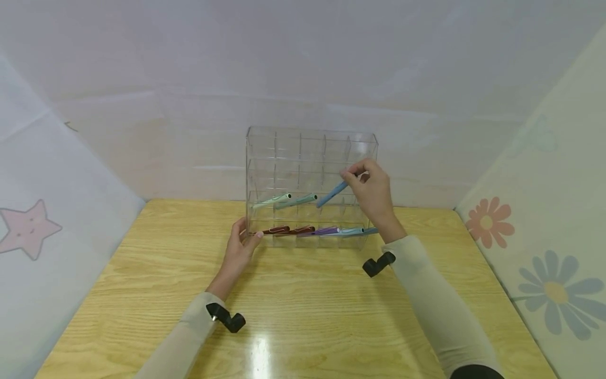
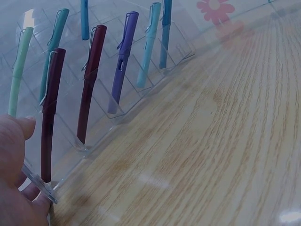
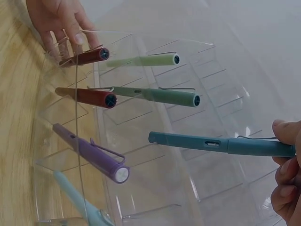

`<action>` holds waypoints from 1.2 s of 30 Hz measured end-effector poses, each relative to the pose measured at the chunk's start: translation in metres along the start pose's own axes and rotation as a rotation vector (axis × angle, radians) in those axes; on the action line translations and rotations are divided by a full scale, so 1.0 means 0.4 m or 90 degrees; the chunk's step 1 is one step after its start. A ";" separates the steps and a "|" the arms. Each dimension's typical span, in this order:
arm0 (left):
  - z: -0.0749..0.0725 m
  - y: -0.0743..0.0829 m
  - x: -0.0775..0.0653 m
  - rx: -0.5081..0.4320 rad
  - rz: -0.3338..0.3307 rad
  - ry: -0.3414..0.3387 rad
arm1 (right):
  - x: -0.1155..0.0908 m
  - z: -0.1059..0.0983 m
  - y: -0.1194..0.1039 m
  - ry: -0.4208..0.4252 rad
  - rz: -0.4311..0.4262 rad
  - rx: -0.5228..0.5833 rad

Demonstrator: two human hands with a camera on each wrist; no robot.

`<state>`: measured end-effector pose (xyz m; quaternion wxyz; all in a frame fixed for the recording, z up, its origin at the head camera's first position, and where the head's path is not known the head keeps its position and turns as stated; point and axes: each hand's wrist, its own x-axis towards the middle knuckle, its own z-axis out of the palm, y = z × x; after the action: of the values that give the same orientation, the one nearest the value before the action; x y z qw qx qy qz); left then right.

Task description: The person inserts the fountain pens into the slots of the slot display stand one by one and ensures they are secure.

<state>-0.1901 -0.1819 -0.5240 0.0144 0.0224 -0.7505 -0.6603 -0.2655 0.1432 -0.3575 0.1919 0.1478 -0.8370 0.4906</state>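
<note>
A clear plastic pen rack (image 1: 288,145) with rows of small compartments stands upright on the table. My left hand (image 1: 238,251) grips its lower left corner, thumb in front and other fingers partly hidden behind the side. My right hand (image 1: 375,192) pinches a blue pen (image 3: 197,143) by its capped end. The pen slants down to the left, its free end at the second row from the bottom, beside a green pen (image 1: 296,201). A pale green pen (image 1: 272,201) leans at that row's left end. Along the bottom row are two dark red pens (image 2: 90,84), a purple pen (image 2: 123,63), a light blue pen (image 2: 148,47) and a blue pen (image 2: 165,35).
The wooden table (image 1: 303,300) extends in front of the rack. Pale cloth walls rise behind and at both sides, with a printed star (image 1: 30,229) on the left and printed flowers (image 1: 490,222) on the right. Each wrist wears a black camera mount (image 1: 226,317).
</note>
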 end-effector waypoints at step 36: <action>0.010 0.008 -0.001 -0.009 -0.015 0.007 | -0.057 0.042 0.036 -0.163 -0.051 -0.164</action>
<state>-0.1899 -0.1777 -0.5212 0.0106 0.0350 -0.7456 -0.6654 -0.2545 0.1367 -0.3868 0.1207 0.2167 -0.9039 0.3483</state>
